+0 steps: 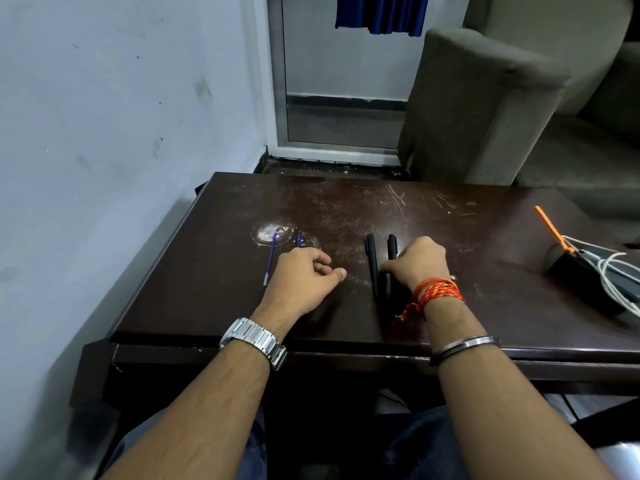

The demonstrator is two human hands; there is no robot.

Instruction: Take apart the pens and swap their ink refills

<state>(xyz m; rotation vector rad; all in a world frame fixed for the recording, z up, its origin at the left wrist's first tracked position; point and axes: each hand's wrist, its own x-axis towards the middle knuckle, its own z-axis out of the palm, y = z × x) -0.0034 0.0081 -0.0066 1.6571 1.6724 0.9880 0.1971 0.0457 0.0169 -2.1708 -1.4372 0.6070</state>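
Observation:
Two thin blue ink refills lie on the dark wooden table (pixel 346 209). The left refill (pixel 269 260) lies free. The second refill (pixel 298 240) shows only its tip; my left hand (pixel 300 276) covers the rest with curled fingers, and I cannot tell if it grips it. Two black pen barrels lie side by side to the right. The left barrel (pixel 372 261) is untouched. My right hand (pixel 417 263) rests on the right barrel (pixel 392 245), fingers closed around its lower part.
A black box (pixel 585 275) with white cables and an orange-handled tool (pixel 550 227) sits at the table's right edge. A wall runs close along the left. A grey sofa and a glass door stand beyond the far edge.

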